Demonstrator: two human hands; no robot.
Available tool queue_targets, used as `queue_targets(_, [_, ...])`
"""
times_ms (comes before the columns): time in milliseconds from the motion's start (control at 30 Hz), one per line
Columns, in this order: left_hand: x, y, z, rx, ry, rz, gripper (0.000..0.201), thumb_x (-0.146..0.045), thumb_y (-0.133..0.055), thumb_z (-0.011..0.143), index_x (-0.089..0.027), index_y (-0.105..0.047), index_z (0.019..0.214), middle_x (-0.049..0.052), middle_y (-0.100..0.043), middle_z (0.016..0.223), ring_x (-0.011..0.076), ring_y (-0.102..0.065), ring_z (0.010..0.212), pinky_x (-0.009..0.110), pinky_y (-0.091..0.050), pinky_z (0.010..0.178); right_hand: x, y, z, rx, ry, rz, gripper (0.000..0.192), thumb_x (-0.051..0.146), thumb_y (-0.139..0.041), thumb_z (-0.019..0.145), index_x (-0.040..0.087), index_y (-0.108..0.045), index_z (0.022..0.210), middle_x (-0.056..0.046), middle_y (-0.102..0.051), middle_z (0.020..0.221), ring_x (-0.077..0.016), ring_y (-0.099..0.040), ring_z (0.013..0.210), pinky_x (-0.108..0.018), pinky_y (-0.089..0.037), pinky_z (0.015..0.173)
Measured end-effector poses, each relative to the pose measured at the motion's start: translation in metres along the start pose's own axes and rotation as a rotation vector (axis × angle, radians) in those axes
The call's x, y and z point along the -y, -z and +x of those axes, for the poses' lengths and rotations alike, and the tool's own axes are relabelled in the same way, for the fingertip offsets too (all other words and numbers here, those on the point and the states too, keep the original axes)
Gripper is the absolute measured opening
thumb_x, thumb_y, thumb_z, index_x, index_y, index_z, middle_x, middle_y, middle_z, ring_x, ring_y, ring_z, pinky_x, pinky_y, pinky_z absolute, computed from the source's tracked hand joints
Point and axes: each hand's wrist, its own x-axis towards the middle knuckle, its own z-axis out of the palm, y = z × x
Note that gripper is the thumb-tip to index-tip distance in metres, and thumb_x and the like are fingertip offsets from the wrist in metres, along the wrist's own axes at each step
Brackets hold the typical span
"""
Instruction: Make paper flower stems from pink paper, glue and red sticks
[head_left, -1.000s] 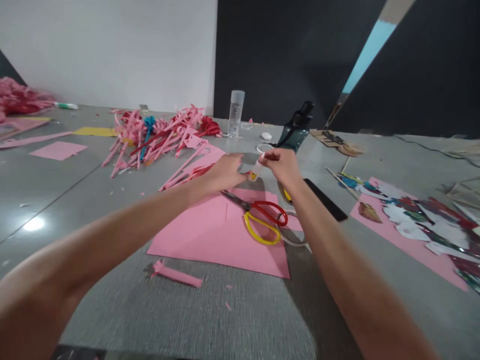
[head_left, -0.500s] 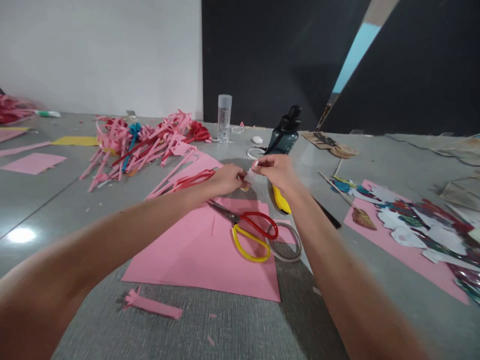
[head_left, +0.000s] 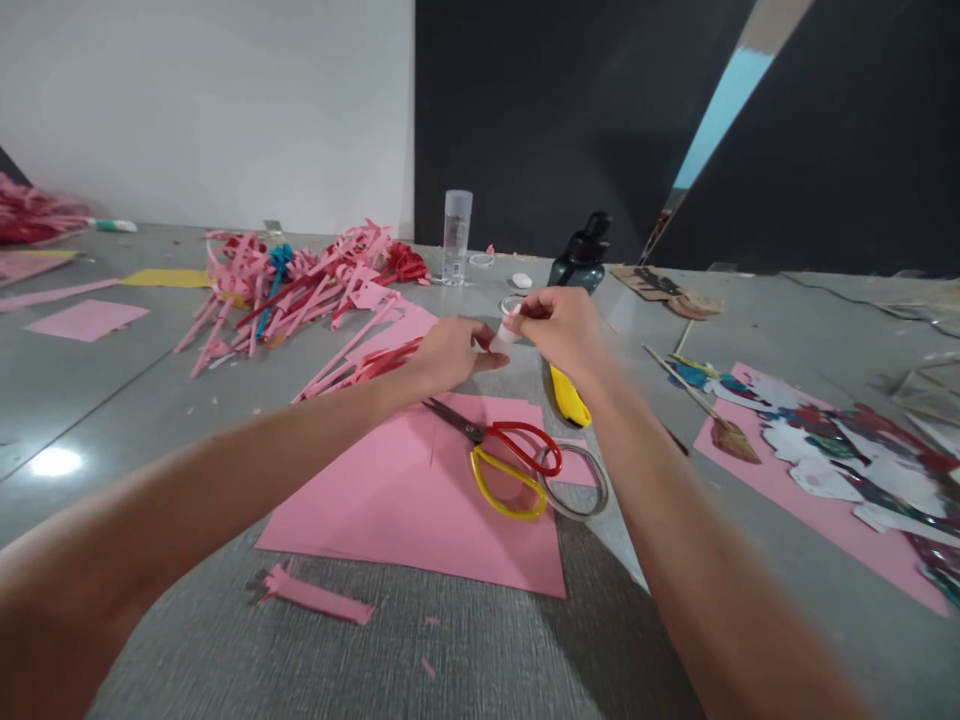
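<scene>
My right hand pinches a small whitish piece between thumb and fingertips; blur hides its exact kind. Close against its lower end are the thumb and fingers of my left hand, curled as if round the same piece. Below the hands, scissors with one red and one yellow handle loop lie on stacked pink paper sheets. Their blades point toward my left wrist. Beside the handles rests a grey tape-like ring. A yellow-handled tool lies partly under my right forearm.
Pink and red paper strips are heaped behind to the left. A clear bottle and a dark bottle stand at the back. At right, painted scraps cover a pink sheet. A fringed pink strip lies in front.
The view has shifted slightly, moving the scene a little right. My hands stay together at the whitish piece, the right fingers now covering more of the dark bottle. The scissors have not moved.
</scene>
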Motion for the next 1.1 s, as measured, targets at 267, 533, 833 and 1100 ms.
queue_targets(267, [-0.008,0.006,-0.008,-0.074,0.053,-0.048,0.032,-0.047,-0.085,0.071,-0.019,-0.075,0.083,0.001,-0.063,0.076,0.0161,-0.055,0.069,0.031,-0.038,0.064,0.024,-0.003,-0.008,-0.062,0.028,-0.136,0.018,0.03,-0.08,0.078,0.023,-0.066,0.068,-0.003,-0.068,0.069,-0.0202,-0.06,0.066,-0.037,-0.043,0.065])
queue_targets(533, [-0.016,0.018,-0.011,-0.054,0.019,-0.093,0.029,-0.048,-0.083,0.074,-0.02,-0.076,0.079,0.002,-0.065,0.076,0.0153,-0.054,0.067,0.031,-0.037,0.063,0.015,0.004,-0.003,0.128,0.018,0.259,0.025,0.044,-0.083,0.077,0.021,-0.073,0.08,-0.002,-0.069,0.08,-0.0178,-0.06,0.074,-0.035,-0.046,0.069])
queue_targets(833, [-0.024,0.022,-0.01,-0.082,0.019,-0.003,0.027,-0.047,-0.082,0.072,-0.022,-0.075,0.077,0.003,-0.071,0.078,0.0189,-0.06,0.073,0.031,-0.038,0.063,0.018,0.002,-0.006,0.071,-0.015,0.256,0.032,0.046,-0.09,0.068,0.023,-0.068,0.067,-0.001,-0.064,0.069,-0.0157,-0.052,0.063,-0.033,-0.038,0.058])
queue_targets(1100, [-0.037,0.033,-0.013,-0.066,0.0,-0.037,0.029,-0.051,-0.081,0.075,-0.023,-0.077,0.079,0.001,-0.064,0.069,0.0154,-0.052,0.062,0.032,-0.035,0.058,0.027,0.02,-0.004,0.14,0.016,0.456,0.019,0.036,-0.085,0.074,0.023,-0.078,0.085,-0.001,-0.071,0.084,-0.0173,-0.062,0.079,-0.035,-0.048,0.077])
